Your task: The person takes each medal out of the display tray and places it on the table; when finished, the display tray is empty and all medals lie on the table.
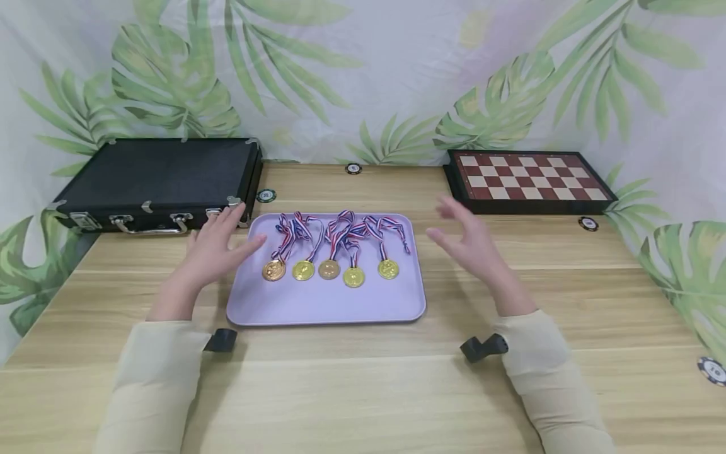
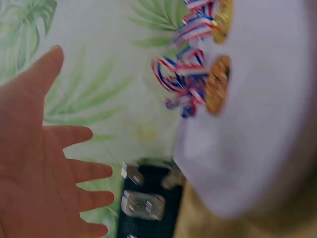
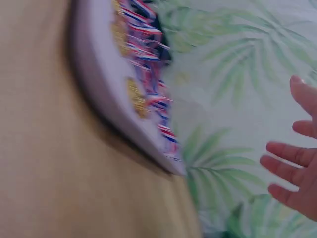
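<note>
A pale lilac tray lies on the wooden table in front of me. On it several medals sit in a rough row, among them a copper-coloured medal at the left end and a gold medal at the right end. Their striped red, white and blue ribbons bunch toward the tray's far side. My left hand is over the tray's left edge, fingers spread and holding nothing. To the right of the tray, my right hand is raised, slightly blurred, fingers extended and gripping nothing.
A black case with metal clasps stands at the back left. At the back right lies a checkered board in a black frame. Poker chips are scattered about, including a green chip and a black chip. A leaf-patterned curtain hangs behind.
</note>
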### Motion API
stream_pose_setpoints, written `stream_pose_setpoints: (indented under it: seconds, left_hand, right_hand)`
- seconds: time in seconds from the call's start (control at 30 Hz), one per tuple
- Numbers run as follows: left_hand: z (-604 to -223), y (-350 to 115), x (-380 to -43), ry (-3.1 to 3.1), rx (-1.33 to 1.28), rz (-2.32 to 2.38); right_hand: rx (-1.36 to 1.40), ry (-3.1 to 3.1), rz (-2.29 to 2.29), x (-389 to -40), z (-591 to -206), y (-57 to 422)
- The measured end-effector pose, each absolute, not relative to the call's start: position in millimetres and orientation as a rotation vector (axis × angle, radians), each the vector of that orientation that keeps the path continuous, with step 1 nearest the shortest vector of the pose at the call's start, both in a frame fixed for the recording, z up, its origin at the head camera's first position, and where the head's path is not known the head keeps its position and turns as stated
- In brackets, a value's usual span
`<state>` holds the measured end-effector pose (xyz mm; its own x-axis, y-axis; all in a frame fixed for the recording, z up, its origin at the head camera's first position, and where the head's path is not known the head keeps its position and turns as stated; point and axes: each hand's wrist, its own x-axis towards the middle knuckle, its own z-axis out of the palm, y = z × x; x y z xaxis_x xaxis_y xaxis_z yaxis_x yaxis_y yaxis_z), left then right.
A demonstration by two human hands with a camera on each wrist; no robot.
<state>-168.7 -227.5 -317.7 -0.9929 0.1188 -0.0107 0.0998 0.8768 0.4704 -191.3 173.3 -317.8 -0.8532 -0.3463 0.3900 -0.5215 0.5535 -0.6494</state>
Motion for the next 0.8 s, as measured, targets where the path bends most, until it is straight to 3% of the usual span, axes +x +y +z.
stream_pose_setpoints:
  seconds: [0.3,0.5,0.8]
  left_hand:
    - [-354,-259,-172,2.738,0.176,1.103]
    - [-371,-266,-174,2.802,0.2,0.863]
    - [-382,-265,-172,2.884,0.187,0.774]
  right_hand:
    - [0.905,-2.757,1.425,-198,-365,139]
    - [1.091,-2.774,1.148,-205,-379,132]
    - [1.033,-2.874,0.885,-204,-382,128]
